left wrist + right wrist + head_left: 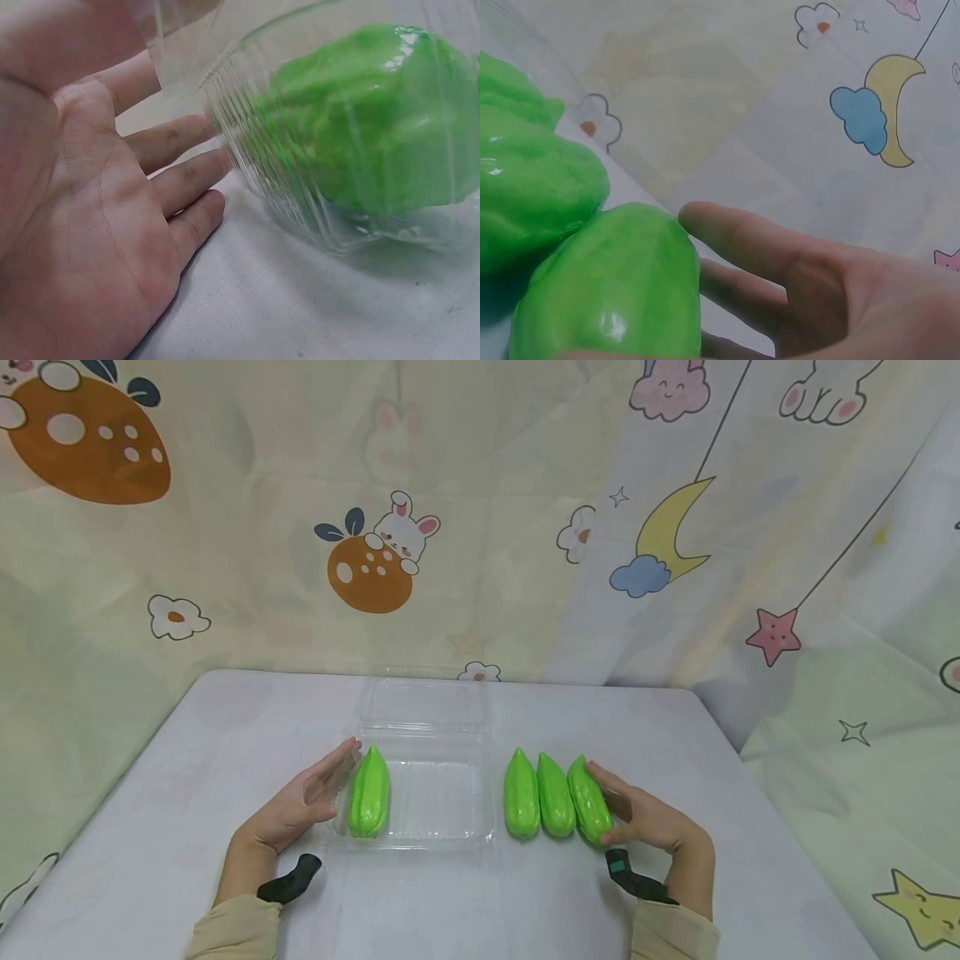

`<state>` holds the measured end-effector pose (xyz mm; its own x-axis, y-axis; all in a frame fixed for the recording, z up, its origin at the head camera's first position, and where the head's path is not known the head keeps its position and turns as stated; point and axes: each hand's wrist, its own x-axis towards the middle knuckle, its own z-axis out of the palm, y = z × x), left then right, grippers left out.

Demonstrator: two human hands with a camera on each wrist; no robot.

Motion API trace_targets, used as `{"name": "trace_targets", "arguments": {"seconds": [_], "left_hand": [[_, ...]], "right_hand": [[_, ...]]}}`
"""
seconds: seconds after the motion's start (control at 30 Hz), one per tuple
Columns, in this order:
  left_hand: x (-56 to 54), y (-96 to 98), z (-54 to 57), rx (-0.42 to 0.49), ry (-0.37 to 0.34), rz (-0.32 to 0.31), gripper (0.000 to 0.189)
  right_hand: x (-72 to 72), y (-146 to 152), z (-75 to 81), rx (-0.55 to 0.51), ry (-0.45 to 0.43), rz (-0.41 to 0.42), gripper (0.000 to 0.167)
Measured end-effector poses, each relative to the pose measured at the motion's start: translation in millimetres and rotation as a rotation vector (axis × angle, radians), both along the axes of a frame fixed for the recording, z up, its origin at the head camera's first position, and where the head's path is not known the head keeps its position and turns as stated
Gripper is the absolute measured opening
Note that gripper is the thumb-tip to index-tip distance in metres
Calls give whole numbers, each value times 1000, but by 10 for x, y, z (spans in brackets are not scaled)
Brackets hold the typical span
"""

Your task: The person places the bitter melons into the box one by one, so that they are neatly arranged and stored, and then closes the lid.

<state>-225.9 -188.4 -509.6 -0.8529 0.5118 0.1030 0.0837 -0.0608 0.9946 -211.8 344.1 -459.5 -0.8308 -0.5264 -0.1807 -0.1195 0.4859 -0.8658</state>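
Observation:
A clear plastic clamshell box (442,797) sits on the table, its lid (423,703) folded back away from me. Inside, along its left wall, lies one glossy green gourd-shaped toy vegetable (369,795). My left hand (298,802) is at the outside of that wall, empty, its fingers extended with the tips right at the ribbed plastic (251,154). To the right of the box, three similar green gourds lie in a row: a left one (521,795), a middle one (556,797) and a tilted right one (588,802). My right hand (651,817) holds the right gourd between forefinger and thumb at its two ends.
The white tabletop (420,910) runs back to a patterned curtain (487,527) hanging behind its far edge. Each wrist wears a black camera mount, one on the left (291,881) and one on the right (637,881).

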Motion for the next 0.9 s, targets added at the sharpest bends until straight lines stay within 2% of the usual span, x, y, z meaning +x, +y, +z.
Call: {"name": "trace_targets", "arguments": {"seconds": [0.37, 0.9], "left_hand": [[1, 0, 6, 13, -1, -10, 95], [2, -1, 20, -7, -10, -1, 95]], "right_hand": [[8, -41, 15, 31, -76, -72, 109], [-27, -59, -6, 26, -110, -152, 107]]}}
